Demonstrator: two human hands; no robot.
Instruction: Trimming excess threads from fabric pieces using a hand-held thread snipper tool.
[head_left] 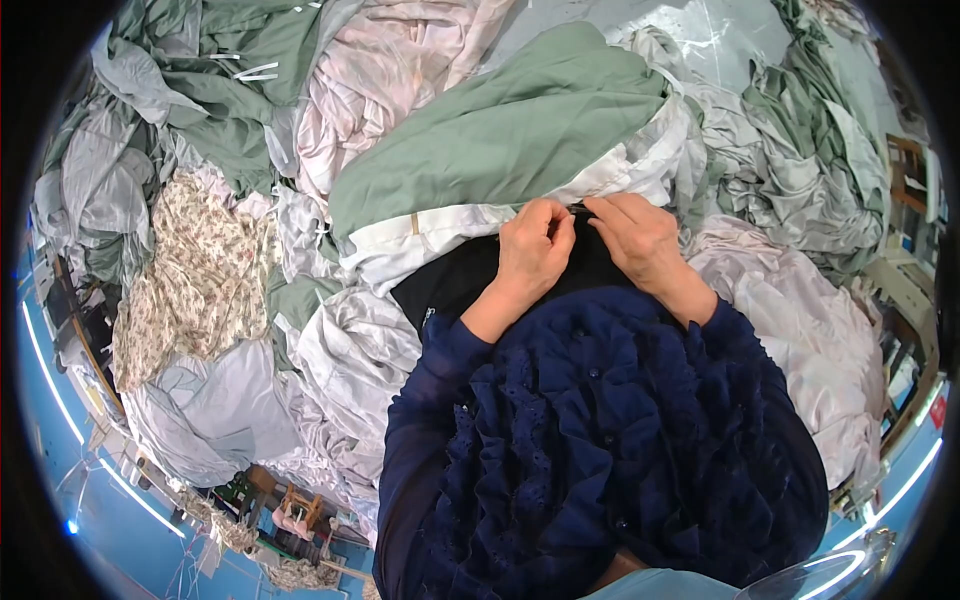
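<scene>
My left hand (535,248) is closed in a pinch, its fingertips at the white edge of a green and white cloth (500,115). Close beside it, my right hand (640,238) is pinched too, thumb and forefinger together. A small dark piece (578,208) shows between the two sets of fingertips; its kind cannot be made out. Both hands rest above black cloth (450,285) on my lap. The green cloth spreads beyond the hands, with a white border and a small tan strip (415,223) on that border.
Heaps of fabric lie all around: green and grey cloth (210,90) far left, pale pink cloth (390,80), floral cloth (200,270) at left, grey-green cloth (800,180) and pinkish white cloth (790,330) at right. A pale grey surface (690,40) shows at the far side.
</scene>
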